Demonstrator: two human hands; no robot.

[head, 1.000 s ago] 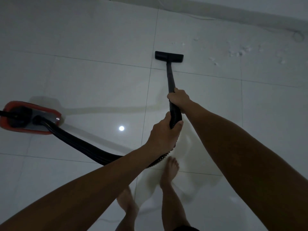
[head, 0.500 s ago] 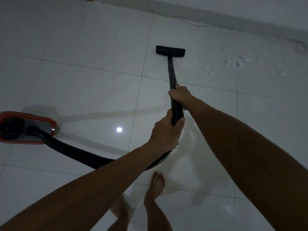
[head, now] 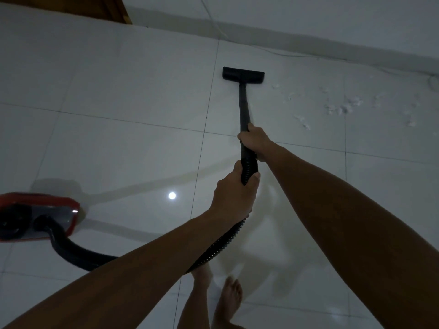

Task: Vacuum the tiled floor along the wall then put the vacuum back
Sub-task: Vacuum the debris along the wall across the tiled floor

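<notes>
A black vacuum wand [head: 243, 110] runs from my hands to a flat black floor nozzle [head: 243, 75] resting on the white tiled floor [head: 123, 79] near the wall. My right hand [head: 255, 141] grips the wand's lower end. Just behind it, my left hand [head: 234, 193] grips the ribbed black hose [head: 221, 245]. The hose curves left to the red and black vacuum body [head: 35, 216] on the floor at the left edge. White bits of debris [head: 344, 108] lie scattered to the right of the nozzle.
The white wall and its skirting [head: 308, 41] run across the top, with a thin cord [head: 280, 53] along the base. A brown wooden door frame [head: 99, 10] is at top left. My bare feet [head: 229, 298] stand on the tiles below the hose.
The nozzle has been pushed farther forward toward the wall. I have stepped forward, and the vacuum body has stayed at the left. Both hands keep their hold.
</notes>
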